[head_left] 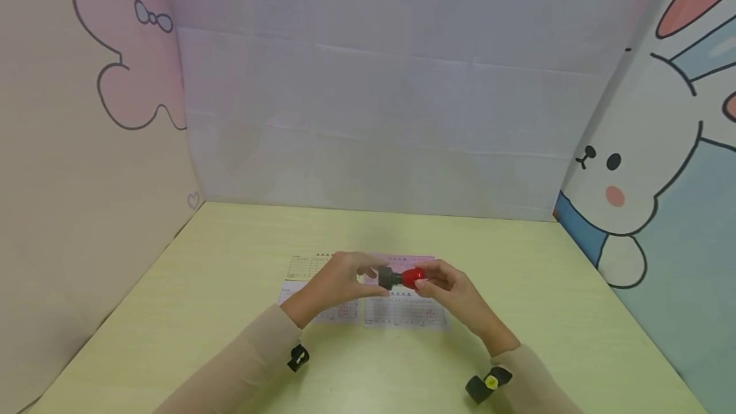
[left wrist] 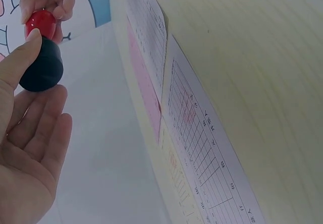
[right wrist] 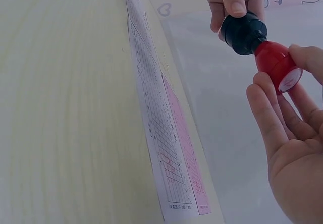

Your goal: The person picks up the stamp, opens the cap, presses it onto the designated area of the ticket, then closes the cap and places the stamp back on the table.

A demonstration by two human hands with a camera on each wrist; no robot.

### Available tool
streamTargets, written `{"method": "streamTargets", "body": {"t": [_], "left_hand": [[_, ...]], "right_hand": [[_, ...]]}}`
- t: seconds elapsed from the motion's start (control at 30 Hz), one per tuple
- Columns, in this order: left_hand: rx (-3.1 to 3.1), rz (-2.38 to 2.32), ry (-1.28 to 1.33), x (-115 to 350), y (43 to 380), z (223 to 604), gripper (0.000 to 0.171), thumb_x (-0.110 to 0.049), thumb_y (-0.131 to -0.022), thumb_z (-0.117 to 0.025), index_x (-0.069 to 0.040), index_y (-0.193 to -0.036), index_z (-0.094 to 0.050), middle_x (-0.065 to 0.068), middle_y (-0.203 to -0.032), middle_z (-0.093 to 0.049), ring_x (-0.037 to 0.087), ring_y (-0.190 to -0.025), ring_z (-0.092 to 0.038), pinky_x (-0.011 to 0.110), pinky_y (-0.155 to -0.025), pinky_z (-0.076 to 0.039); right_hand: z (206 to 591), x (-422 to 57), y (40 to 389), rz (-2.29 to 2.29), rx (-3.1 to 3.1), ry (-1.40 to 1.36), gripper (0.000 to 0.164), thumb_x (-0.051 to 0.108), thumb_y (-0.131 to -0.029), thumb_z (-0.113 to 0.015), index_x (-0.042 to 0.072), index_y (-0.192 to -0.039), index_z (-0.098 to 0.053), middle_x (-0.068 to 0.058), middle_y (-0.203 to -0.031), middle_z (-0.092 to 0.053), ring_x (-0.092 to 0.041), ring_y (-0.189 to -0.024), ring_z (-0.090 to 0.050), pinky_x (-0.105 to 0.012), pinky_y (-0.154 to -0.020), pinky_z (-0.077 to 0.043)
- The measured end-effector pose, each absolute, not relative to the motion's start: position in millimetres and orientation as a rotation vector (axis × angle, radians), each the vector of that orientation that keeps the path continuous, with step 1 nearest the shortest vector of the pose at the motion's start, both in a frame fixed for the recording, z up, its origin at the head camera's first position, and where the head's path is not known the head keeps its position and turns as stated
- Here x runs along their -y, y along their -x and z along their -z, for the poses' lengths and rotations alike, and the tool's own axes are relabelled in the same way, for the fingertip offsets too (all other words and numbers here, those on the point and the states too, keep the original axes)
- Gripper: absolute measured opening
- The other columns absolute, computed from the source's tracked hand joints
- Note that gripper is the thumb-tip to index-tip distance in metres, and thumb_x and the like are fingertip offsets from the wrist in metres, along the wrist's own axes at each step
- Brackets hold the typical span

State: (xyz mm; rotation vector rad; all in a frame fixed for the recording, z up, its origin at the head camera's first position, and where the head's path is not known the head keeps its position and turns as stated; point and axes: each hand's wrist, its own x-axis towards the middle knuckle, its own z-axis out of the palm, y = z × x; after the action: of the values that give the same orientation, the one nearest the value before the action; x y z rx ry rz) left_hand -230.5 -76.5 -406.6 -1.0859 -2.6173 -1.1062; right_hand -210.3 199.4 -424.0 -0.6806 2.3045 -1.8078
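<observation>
A stamp point(head_left: 397, 278) with a black end and a red end is held level between both hands, above the papers. My left hand point(head_left: 343, 281) pinches the wide black end between thumb and fingers. On the other side, my right hand point(head_left: 451, 287) holds the rounded red end point(right wrist: 275, 62) with thumb and fingertips. A round pale face with red marks shows on the tip of that red end in the right wrist view. The black end point(left wrist: 43, 67) looks broad in the left wrist view; its flat face is hidden there.
Several printed forms lie on the pale yellow table point(head_left: 190, 312) below the hands, including a white sheet point(head_left: 405, 313) with a grid and a pink sheet point(head_left: 428, 259). A plain pale wall point(head_left: 374, 114) stands behind, with cartoon-printed panels at both sides.
</observation>
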Motion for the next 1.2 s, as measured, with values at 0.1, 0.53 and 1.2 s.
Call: {"method": "streamTargets", "body": {"t": [0.1,0.53,1.2], "left_hand": [[2.623,1.142,1.085,75,231,407,0.055,-0.03,-0.083,-0.085,-0.011,-0.131,-0.067,0.0,-0.12,-0.071,0.022,-0.097,-0.07,0.044,-0.083,-0.058],[2.651,1.135,1.097,74,230,404,0.066,-0.038,-0.083,-0.083,-0.015,-0.141,-0.059,-0.003,-0.13,-0.065,0.017,-0.105,-0.067,0.044,-0.087,-0.057],[2.717,1.073,1.008,101,226,406,0.06,-0.035,-0.085,-0.082,-0.023,-0.14,-0.06,0.001,-0.134,-0.063,0.019,-0.109,-0.065,0.042,-0.09,-0.055]], "right_hand": [[424,-200,211,1.826,-2.29,0.681,0.036,0.017,-0.098,-0.068,0.005,-0.13,-0.058,-0.017,-0.12,-0.064,-0.047,-0.109,-0.062,-0.03,-0.09,-0.055],[420,-203,212,1.808,-2.376,0.653,0.039,0.021,-0.097,-0.069,0.007,-0.132,-0.058,-0.015,-0.12,-0.065,-0.048,-0.109,-0.062,-0.028,-0.089,-0.055],[415,-231,211,1.66,-2.643,0.574,0.041,0.023,-0.096,-0.071,0.009,-0.133,-0.062,-0.009,-0.101,-0.068,-0.037,-0.09,-0.067,-0.027,-0.081,-0.055]]}}
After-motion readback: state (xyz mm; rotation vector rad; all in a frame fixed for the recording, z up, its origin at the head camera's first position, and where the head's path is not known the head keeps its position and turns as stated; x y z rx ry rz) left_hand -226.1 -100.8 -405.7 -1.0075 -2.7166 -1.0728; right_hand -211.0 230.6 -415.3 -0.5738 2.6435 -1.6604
